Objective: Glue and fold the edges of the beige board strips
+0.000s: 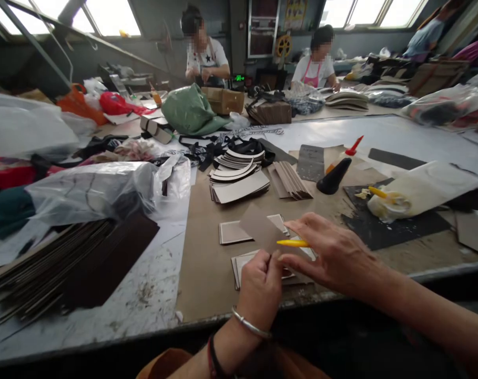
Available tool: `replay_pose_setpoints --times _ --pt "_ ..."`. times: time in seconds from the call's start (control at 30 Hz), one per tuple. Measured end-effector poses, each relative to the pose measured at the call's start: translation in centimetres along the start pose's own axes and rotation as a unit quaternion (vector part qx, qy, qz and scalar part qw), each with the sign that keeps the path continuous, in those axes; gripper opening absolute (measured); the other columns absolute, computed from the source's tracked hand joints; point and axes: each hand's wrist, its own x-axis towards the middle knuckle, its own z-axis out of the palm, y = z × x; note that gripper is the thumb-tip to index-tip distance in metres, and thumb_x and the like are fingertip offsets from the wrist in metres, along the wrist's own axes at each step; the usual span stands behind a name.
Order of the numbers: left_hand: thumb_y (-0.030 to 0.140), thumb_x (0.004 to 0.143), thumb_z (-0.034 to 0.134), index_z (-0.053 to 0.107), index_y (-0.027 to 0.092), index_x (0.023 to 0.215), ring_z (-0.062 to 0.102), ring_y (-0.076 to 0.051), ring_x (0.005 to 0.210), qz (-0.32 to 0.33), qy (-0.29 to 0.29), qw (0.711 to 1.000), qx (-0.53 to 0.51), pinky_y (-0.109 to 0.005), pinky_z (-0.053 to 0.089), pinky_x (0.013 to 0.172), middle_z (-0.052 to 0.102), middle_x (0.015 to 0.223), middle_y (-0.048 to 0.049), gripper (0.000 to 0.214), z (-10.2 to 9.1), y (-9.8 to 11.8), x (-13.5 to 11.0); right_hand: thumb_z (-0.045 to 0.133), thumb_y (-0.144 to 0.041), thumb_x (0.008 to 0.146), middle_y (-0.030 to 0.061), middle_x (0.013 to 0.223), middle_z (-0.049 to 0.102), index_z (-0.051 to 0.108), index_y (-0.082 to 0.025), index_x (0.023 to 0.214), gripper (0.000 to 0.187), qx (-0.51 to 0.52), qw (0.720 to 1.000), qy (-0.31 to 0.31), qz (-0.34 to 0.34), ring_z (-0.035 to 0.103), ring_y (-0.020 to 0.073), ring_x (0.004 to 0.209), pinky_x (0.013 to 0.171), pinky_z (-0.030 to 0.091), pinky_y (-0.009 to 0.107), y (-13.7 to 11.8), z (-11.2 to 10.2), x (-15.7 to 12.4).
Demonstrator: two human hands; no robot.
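Left hand [261,279] is pinching a flat taupe card-like piece [260,223], likely steadying it; right hand [333,252] is clasping a slim yellow pointed tool [292,243] beside the piece, probably for control.

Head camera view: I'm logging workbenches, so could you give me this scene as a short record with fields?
left hand: pinching a brown card
right hand: thumb and fingers apart, yellow stick between them; grip unclear
left wrist: silver bangle
near hands: two small card piles
beyond: curved white pieces, brown strips, black cone
picture right: milky plastic container on dark sheet
picture left: dark strips, clear plastic
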Motion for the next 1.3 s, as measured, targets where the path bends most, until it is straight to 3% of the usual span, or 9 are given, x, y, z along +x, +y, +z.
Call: replay_pose_setpoints --times 0.13,0.37,0.5,0.63,0.73,0.83,1.1,1.2,1.3 --pt "0.021 0.083 0.042 0.057 0.017 0.071 0.057 -0.014 0.063 0.087 -0.013 0.991 0.104 -0.025 0.045 0.062 0.062 0.067 -0.0029 0.020 1.3 -0.8 -1.5 0.051 -0.046 0.086 0.0108 0.097 0.058 0.056 -0.016 0.106 0.037 -0.007 0.998 -0.050 0.035 0.058 0.0239 0.085 0.069 0.050 0.035 -0.6 0.5 -0.8" --pt "0.016 0.083 0.041 0.056 0.017 0.073 0.056 -0.013 0.063 0.085 -0.046 0.992 0.080 -0.024 0.045 0.062 0.063 0.069 -0.0035 0.018 1.6 -2.0 -2.3 0.053 -0.044 0.084 0.0085 0.096 0.059 0.058 -0.017 0.103 0.034 0.007 0.995 -0.073 0.073 0.060 0.0220 0.080 0.071 0.050 0.035 -0.8 0.8 -2.3" --pt "0.020 0.083 0.051 0.062 0.013 0.094 0.063 -0.015 0.077 0.087 -0.091 0.989 0.073 -0.025 0.050 0.073 0.068 0.087 -0.0081 0.017 -0.7 -2.5 -2.7 0.053 -0.038 0.082 0.0088 0.097 0.060 0.059 -0.016 0.101 0.029 -0.020 0.995 -0.063 0.073 0.061 0.0223 0.079 0.068 0.049 0.034 0.1 0.7 -2.2" --pt "0.022 0.078 0.060 0.063 0.013 0.101 0.064 -0.016 0.082 0.105 -0.005 0.988 0.112 -0.029 0.051 0.082 0.069 0.092 -0.0095 0.024 -3.7 -2.6 -2.9 0.055 -0.042 0.079 0.0082 0.097 0.061 0.060 -0.017 0.098 0.032 -0.086 0.989 -0.063 0.103 0.062 0.0232 0.076 0.060 0.048 0.033 1.4 0.6 -1.9" --pt "0.030 0.073 0.067 0.060 0.013 0.105 0.066 -0.019 0.086 -0.007 0.002 1.000 -0.013 -0.032 0.053 0.080 0.069 0.095 -0.0099 0.037 -4.3 -1.9 -2.6 0.056 -0.039 0.077 0.0078 0.094 0.061 0.059 -0.016 0.098 0.031 -0.095 0.990 -0.074 0.077 0.062 0.0228 0.076 0.059 0.048 0.031 1.0 0.7 -1.5" --pt "0.041 0.073 0.067 0.060 0.011 0.097 0.068 -0.019 0.077 -0.132 -0.052 0.976 -0.168 -0.030 0.056 0.073 0.071 0.087 -0.0104 0.039 -3.9 -0.8 -2.2 0.056 -0.036 0.076 0.0095 0.094 0.061 0.058 -0.014 0.097 0.030 -0.071 0.993 -0.090 0.031 0.060 0.0229 0.079 0.064 0.049 0.032 -0.6 0.8 -1.1" --pt "0.046 0.077 0.061 0.061 0.013 0.067 0.066 -0.017 0.058 -0.214 -0.031 0.959 -0.181 -0.028 0.056 0.061 0.069 0.065 -0.0063 0.034 -3.4 -1.4 -3.7 0.053 -0.031 0.081 0.0129 0.094 0.062 0.053 -0.008 0.111 0.038 -0.034 0.993 -0.115 0.002 0.058 0.0240 0.084 0.066 0.051 0.033 -3.7 1.9 -3.0" --pt "0.040 0.084 0.053 0.065 0.014 0.076 0.066 -0.016 0.063 -0.148 -0.098 0.982 -0.063 -0.027 0.056 0.063 0.070 0.073 -0.0065 0.030 -4.2 -2.4 -4.5 0.053 -0.024 0.080 0.0127 0.096 0.061 0.053 -0.010 0.109 0.033 -0.014 0.989 -0.149 0.019 0.058 0.0233 0.085 0.068 0.052 0.033 -3.4 2.1 -4.3" --pt "0.029 0.083 0.057 0.064 0.017 0.098 0.065 -0.018 0.083 0.073 -0.056 0.983 0.162 -0.030 0.053 0.077 0.070 0.091 -0.0067 0.021 -6.2 -2.9 -4.4 0.055 -0.022 0.079 0.0126 0.100 0.060 0.051 -0.011 0.112 0.035 -0.028 0.985 -0.167 0.035 0.057 0.0231 0.088 0.069 0.052 0.033 -2.1 1.9 -5.2"
